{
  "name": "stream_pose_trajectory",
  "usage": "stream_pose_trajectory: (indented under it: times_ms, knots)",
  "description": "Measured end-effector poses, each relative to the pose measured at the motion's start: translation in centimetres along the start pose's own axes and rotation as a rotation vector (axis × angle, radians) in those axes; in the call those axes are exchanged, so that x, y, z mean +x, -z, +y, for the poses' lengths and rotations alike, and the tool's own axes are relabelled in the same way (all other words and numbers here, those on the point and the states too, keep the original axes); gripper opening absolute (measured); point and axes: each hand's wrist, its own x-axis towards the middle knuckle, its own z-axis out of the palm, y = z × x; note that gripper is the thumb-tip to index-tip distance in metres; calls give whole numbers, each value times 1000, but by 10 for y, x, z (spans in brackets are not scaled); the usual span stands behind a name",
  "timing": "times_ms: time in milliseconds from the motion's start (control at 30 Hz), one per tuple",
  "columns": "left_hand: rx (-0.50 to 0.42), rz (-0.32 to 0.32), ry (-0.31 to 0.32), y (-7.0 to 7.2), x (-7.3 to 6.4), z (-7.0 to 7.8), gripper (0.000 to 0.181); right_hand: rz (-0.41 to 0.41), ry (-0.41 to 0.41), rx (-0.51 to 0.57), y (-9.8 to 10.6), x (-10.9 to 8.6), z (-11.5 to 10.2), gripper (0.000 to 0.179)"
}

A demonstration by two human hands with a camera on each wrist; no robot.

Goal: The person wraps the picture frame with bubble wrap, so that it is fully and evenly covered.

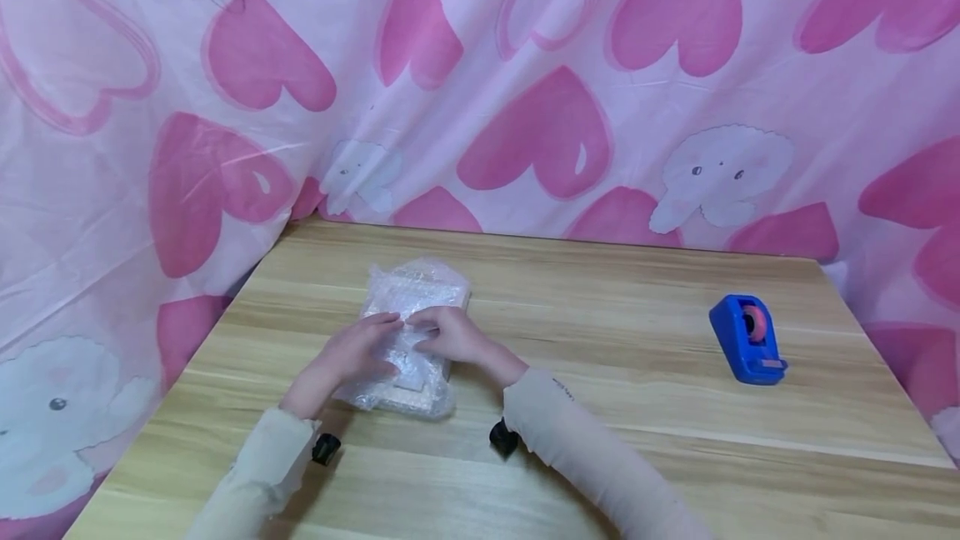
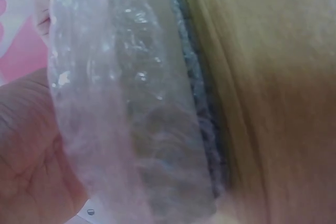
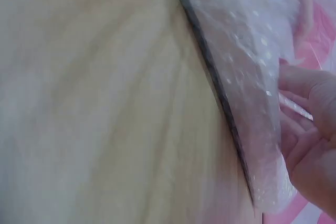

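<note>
A flat rectangular item in clear bubble wrap (image 1: 420, 286) lies on the wooden table, left of centre. My left hand (image 1: 358, 348) rests over its left side, fingers relaxed and reaching to the middle of the wrap. From the other side my right hand (image 1: 453, 336) touches the wrap, its loosely bent fingertips close to those of the left. In the right wrist view the right thumb (image 3: 302, 80) lies against the bubble wrap (image 3: 247, 61). A dark edge runs along the underside of the parcel in both wrist views. The layers of bubble wrap (image 2: 142, 87) partly hide the item.
A blue tape dispenser (image 1: 738, 348) with a pink roll stands on the right of the wooden table (image 1: 600, 307). A pink curtain (image 1: 525, 15) with hearts and cartoon animals hangs behind and to the left. Small black devices (image 1: 503, 438) sit at both wrists.
</note>
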Motion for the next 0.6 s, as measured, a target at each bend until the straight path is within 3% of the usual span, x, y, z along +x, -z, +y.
stream_pose_trajectory:
  times_ms: [100,300,433,600]
  knots:
    - [6,8,-4,0,0,0,63,31,12,38,3,0,3,37]
    - [8,28,-25,-2,0,0,61,163,34,-299,10,2,8,49]
    - [7,33,-30,-3,0,-1,61,144,19,-412,13,5,15,66]
    - [5,45,-32,-4,-2,-2,61,93,1,-420,15,9,20,79]
